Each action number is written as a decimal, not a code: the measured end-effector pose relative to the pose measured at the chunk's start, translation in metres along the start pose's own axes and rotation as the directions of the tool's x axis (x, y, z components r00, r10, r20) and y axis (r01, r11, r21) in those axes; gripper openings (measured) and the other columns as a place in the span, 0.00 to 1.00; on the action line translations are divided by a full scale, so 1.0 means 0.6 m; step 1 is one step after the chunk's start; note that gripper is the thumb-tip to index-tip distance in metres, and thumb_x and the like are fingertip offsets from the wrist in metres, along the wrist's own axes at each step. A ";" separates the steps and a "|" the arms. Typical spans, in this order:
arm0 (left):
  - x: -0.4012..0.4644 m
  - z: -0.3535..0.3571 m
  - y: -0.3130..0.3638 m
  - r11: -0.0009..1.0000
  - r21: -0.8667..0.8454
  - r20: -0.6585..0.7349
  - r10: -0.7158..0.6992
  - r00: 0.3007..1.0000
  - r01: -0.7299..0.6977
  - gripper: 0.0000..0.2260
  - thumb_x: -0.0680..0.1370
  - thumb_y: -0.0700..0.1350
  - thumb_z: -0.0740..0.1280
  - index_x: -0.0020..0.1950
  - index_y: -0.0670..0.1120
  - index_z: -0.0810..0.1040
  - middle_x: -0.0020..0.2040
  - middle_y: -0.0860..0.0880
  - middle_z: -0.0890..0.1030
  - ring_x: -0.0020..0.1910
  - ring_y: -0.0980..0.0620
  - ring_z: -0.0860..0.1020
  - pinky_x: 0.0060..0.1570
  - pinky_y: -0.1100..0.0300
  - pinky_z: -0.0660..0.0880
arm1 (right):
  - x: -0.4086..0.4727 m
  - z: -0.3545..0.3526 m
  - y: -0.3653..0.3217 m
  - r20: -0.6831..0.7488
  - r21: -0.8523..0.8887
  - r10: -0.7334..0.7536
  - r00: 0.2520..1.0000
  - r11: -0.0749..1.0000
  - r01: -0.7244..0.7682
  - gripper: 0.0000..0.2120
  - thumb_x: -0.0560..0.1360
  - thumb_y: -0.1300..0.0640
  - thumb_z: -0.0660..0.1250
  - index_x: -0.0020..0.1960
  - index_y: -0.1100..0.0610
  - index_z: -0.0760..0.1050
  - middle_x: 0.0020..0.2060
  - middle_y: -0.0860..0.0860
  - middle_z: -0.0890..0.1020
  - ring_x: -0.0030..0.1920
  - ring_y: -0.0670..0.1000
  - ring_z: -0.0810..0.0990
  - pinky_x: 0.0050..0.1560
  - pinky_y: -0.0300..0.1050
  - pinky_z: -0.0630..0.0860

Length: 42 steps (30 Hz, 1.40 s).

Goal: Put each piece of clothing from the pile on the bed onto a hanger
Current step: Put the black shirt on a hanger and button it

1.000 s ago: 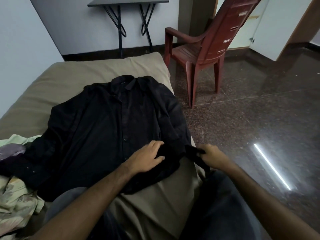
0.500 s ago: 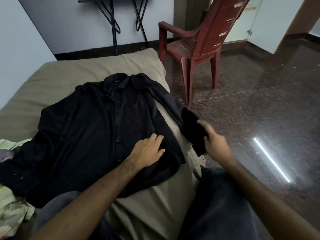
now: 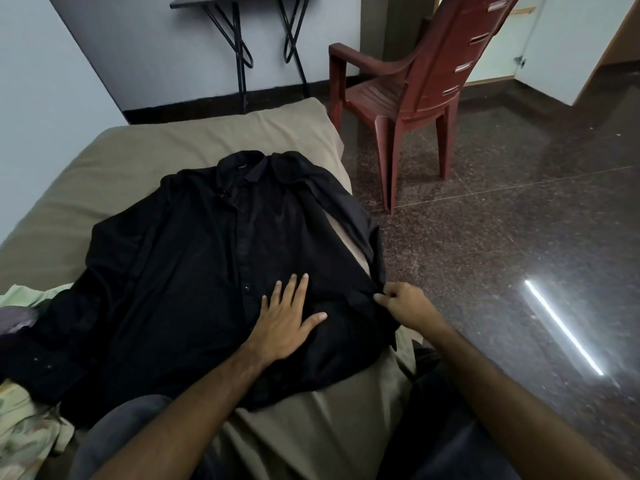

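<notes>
A black button-up shirt (image 3: 194,271) lies spread front-up on the bed (image 3: 194,147), collar toward the far end. My left hand (image 3: 287,320) presses flat on its lower front, fingers straight and spread. My right hand (image 3: 403,304) pinches the cuff end of the shirt's right sleeve at the bed's right edge. That sleeve runs along the right side of the shirt body, with a strip of bedsheet showing between them. No hanger is in view.
More clothes (image 3: 24,431), pale green and patterned, are heaped at the bed's left near edge. A red-brown plastic chair (image 3: 415,95) stands on the dark polished floor (image 3: 502,237) just right of the bed's far corner. A black folding table (image 3: 239,26) stands against the wall.
My right hand has brought the sleeve from over the bed's edge inward, laying it beside the shirt body. My left hand has slid a little up the shirt front and flattened.
</notes>
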<state>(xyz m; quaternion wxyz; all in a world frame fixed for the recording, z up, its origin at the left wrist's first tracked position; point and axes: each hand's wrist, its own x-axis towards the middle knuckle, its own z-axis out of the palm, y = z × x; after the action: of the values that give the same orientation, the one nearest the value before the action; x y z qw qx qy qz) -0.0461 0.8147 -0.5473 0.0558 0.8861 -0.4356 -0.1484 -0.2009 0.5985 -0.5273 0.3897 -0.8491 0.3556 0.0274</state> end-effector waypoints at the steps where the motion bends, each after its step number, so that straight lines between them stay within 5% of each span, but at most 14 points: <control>1: 0.000 0.003 -0.001 1.000 0.025 0.013 0.002 1.000 -0.003 0.41 0.75 0.73 0.42 0.81 0.54 0.37 0.82 0.47 0.41 0.81 0.40 0.42 0.77 0.36 0.48 | 0.002 -0.005 0.006 0.048 0.026 0.030 0.998 0.999 -0.031 0.18 0.80 0.52 0.67 0.34 0.56 0.68 0.36 0.52 0.75 0.39 0.54 0.78 0.35 0.44 0.69; 6: 0.005 0.001 -0.002 0.999 0.047 0.042 0.018 0.999 -0.020 0.41 0.73 0.75 0.40 0.81 0.57 0.39 0.82 0.46 0.39 0.80 0.39 0.41 0.76 0.35 0.46 | 0.003 -0.014 0.013 0.344 -0.004 0.049 0.938 0.999 -0.051 0.22 0.78 0.51 0.71 0.31 0.53 0.63 0.30 0.49 0.70 0.34 0.48 0.74 0.33 0.41 0.78; 9: -0.004 0.011 -0.017 0.983 0.168 0.009 0.070 0.998 -0.070 0.40 0.74 0.76 0.37 0.81 0.57 0.39 0.82 0.45 0.42 0.81 0.38 0.45 0.76 0.35 0.51 | 0.012 -0.037 0.005 0.449 -0.017 0.036 0.893 0.999 -0.032 0.24 0.78 0.47 0.71 0.31 0.52 0.61 0.29 0.48 0.67 0.33 0.48 0.69 0.37 0.42 0.73; 12: 0.008 -0.003 -0.026 0.961 0.264 -0.082 0.101 0.991 -0.077 0.38 0.77 0.73 0.36 0.81 0.56 0.53 0.80 0.46 0.60 0.76 0.41 0.63 0.69 0.40 0.67 | 0.023 -0.045 -0.029 0.387 0.008 -0.004 0.922 1.000 0.001 0.22 0.79 0.40 0.65 0.36 0.54 0.67 0.32 0.49 0.72 0.34 0.48 0.72 0.37 0.40 0.69; 15: 0.056 -0.039 -0.039 0.939 0.330 -0.154 0.151 0.977 -0.094 0.36 0.79 0.70 0.38 0.76 0.52 0.66 0.70 0.50 0.71 0.64 0.47 0.73 0.59 0.47 0.73 | 0.060 -0.034 -0.066 0.189 -0.131 -0.046 0.981 0.989 0.071 0.25 0.81 0.41 0.61 0.46 0.64 0.77 0.44 0.57 0.81 0.46 0.54 0.80 0.47 0.46 0.75; 19: 0.154 -0.083 -0.073 0.951 0.301 -0.178 0.129 0.976 -0.071 0.28 0.82 0.64 0.49 0.76 0.50 0.64 0.75 0.49 0.66 0.74 0.47 0.66 0.71 0.45 0.65 | 0.158 -0.027 -0.104 -0.097 -0.258 -0.218 0.971 0.948 0.187 0.18 0.79 0.43 0.64 0.50 0.59 0.78 0.52 0.55 0.80 0.54 0.57 0.79 0.56 0.57 0.78; 23: 0.271 -0.121 -0.116 0.980 0.201 -0.170 0.023 0.985 0.012 0.29 0.83 0.60 0.56 0.80 0.48 0.57 0.81 0.46 0.56 0.80 0.43 0.54 0.76 0.39 0.56 | 0.285 -0.030 -0.179 -0.279 -0.478 -0.490 0.826 0.817 0.323 0.19 0.77 0.46 0.67 0.63 0.54 0.70 0.59 0.53 0.72 0.59 0.57 0.73 0.56 0.58 0.75; 29: 0.440 -0.145 -0.213 0.984 0.173 -0.221 -0.009 0.975 0.048 0.34 0.81 0.65 0.49 0.82 0.47 0.51 0.82 0.47 0.50 0.81 0.44 0.48 0.78 0.41 0.50 | 0.500 0.000 -0.292 -0.131 -0.658 -0.616 0.777 0.640 0.397 0.39 0.75 0.33 0.63 0.78 0.52 0.59 0.70 0.53 0.70 0.67 0.58 0.71 0.64 0.56 0.71; 31: 0.483 -0.147 -0.248 0.978 0.207 -0.228 0.035 0.973 0.013 0.39 0.78 0.70 0.42 0.82 0.47 0.51 0.83 0.49 0.48 0.81 0.47 0.46 0.78 0.42 0.49 | 0.556 0.005 -0.317 -0.022 -0.738 -0.679 0.734 0.506 0.446 0.34 0.76 0.35 0.63 0.75 0.52 0.61 0.65 0.54 0.75 0.63 0.57 0.75 0.58 0.54 0.73; 33: 0.522 -0.146 -0.275 0.980 0.197 -0.208 0.060 0.976 -0.018 0.42 0.76 0.73 0.38 0.82 0.49 0.49 0.83 0.50 0.47 0.81 0.48 0.45 0.78 0.42 0.47 | 0.615 -0.011 -0.326 0.008 -0.780 -0.694 0.720 0.446 0.439 0.20 0.80 0.42 0.61 0.66 0.52 0.68 0.56 0.54 0.81 0.55 0.58 0.81 0.50 0.53 0.77; 35: 0.557 -0.146 -0.293 0.986 0.169 -0.194 0.040 0.980 -0.007 0.42 0.74 0.73 0.38 0.82 0.53 0.47 0.83 0.51 0.45 0.81 0.47 0.43 0.78 0.38 0.46 | 0.671 -0.059 -0.311 -0.215 -0.729 -0.573 0.791 0.633 0.260 0.11 0.81 0.49 0.60 0.60 0.52 0.73 0.52 0.56 0.83 0.51 0.60 0.83 0.47 0.52 0.77; 37: 0.584 -0.148 -0.306 0.989 0.146 -0.180 -0.006 0.984 0.033 0.41 0.73 0.74 0.39 0.82 0.56 0.45 0.83 0.52 0.43 0.81 0.47 0.42 0.76 0.35 0.44 | 0.710 -0.107 -0.269 -0.400 -0.495 -0.289 0.870 0.867 0.060 0.12 0.80 0.50 0.61 0.60 0.54 0.76 0.55 0.59 0.82 0.54 0.63 0.82 0.51 0.53 0.76; 39: 0.603 -0.149 -0.313 0.989 0.136 -0.174 -0.033 0.984 0.057 0.39 0.73 0.74 0.40 0.82 0.58 0.43 0.82 0.52 0.42 0.81 0.45 0.40 0.74 0.33 0.42 | 0.728 -0.128 -0.228 -0.424 -0.270 -0.080 0.902 0.962 -0.042 0.15 0.79 0.47 0.63 0.60 0.54 0.77 0.58 0.60 0.81 0.58 0.64 0.79 0.56 0.54 0.75; 42: 0.622 -0.150 -0.317 0.983 0.157 -0.178 -0.070 0.982 0.098 0.38 0.74 0.73 0.39 0.82 0.58 0.44 0.83 0.53 0.43 0.81 0.42 0.40 0.74 0.32 0.42 | 0.725 -0.126 -0.222 -0.388 -0.063 -0.028 0.921 0.998 0.004 0.22 0.78 0.37 0.60 0.56 0.54 0.77 0.57 0.57 0.80 0.59 0.63 0.78 0.57 0.54 0.72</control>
<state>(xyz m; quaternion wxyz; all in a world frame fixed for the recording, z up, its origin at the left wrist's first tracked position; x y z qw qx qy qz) 0.3405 0.6346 -0.5850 0.0133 0.9148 -0.4020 -0.0372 0.1893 0.3526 -0.5302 0.2858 -0.8520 0.4177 -0.1338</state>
